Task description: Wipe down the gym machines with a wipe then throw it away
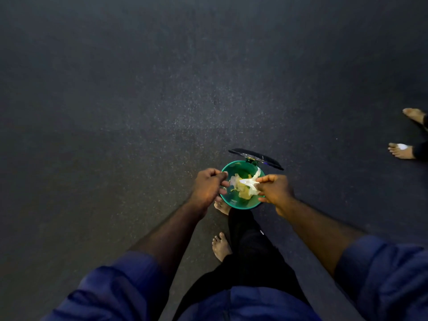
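Note:
A small green pedal bin (234,203) stands on the dark floor with its black lid (256,158) tipped up behind it. Crumpled white and yellowish waste lies inside. My right hand (275,191) is over the bin's right rim and pinches a white wipe (251,183) that hangs above the opening. My left hand (208,187) hovers at the bin's left rim with fingers curled, holding nothing that I can see. My bare foot shows at the bin's near side.
Dark speckled rubber floor (162,100) spreads out on all sides. Another person's bare feet (400,150) stand at the right edge. My own legs in black trousers are just below the bin.

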`<state>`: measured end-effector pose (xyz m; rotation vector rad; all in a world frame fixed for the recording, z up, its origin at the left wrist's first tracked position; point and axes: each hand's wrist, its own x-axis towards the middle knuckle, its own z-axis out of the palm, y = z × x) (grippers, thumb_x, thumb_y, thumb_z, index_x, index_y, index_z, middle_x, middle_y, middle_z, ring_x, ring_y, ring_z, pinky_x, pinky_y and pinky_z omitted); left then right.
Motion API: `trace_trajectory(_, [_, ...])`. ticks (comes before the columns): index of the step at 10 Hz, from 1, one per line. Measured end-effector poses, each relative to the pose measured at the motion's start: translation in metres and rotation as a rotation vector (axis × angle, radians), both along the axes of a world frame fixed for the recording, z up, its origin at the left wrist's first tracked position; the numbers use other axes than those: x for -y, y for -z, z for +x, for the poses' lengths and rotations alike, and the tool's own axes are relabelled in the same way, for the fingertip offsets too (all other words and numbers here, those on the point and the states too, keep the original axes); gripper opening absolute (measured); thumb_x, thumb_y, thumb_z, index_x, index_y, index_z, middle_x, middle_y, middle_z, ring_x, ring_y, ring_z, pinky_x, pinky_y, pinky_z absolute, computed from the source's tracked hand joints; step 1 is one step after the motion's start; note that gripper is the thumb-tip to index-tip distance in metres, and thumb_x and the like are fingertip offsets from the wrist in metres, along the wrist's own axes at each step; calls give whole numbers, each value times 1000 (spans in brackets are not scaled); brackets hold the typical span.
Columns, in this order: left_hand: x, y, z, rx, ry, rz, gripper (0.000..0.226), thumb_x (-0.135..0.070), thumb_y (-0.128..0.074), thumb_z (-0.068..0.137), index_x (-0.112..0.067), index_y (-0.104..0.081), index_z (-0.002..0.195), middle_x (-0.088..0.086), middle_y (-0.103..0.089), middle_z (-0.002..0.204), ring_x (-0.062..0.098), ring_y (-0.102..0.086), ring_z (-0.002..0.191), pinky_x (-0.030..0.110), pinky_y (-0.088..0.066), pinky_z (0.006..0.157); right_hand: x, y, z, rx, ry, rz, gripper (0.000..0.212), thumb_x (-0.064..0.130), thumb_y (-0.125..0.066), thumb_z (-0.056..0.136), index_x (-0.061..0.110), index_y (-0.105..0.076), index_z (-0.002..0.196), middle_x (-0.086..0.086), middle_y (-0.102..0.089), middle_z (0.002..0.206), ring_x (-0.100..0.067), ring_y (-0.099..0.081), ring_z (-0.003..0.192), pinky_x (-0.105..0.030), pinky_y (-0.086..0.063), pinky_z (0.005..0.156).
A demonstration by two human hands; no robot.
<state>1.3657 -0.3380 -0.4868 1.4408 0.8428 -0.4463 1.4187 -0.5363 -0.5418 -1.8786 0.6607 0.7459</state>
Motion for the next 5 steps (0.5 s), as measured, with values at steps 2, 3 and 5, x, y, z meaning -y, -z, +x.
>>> trace_trajectory(2, [6, 25, 11, -24, -12, -15, 16, -24, -61, 105, -14, -69, 95, 2, -75, 78, 14, -62, 60, 29, -44, 51, -5, 42, 17, -26, 99, 21, 10, -3, -76, 90, 4, -69, 89, -16, -70, 76, -11, -66, 50, -23, -57, 46])
trace_trajectory(3, [9, 34, 13, -45, -27, -22, 15, -24, -62, 104, -13, -69, 96, 2, -75, 76, 15, -62, 60, 30, -45, 52, -6, 63, 27, -53, 65, -12, 14, -3, -81, 85, 7, -73, 83, -20, -77, 90, -21, -73, 68, -33, -63, 66])
trace_trajectory(5, [10, 41, 17, -38, -51, -29, 16, -24, -61, 104, -13, -69, 95, 2, -74, 77, 15, -62, 61, 30, -45, 53, -11, 76, 35, -89, 58, 3, 14, 1, -79, 89, 12, -73, 95, -17, -76, 94, -17, -69, 64, -26, -58, 52])
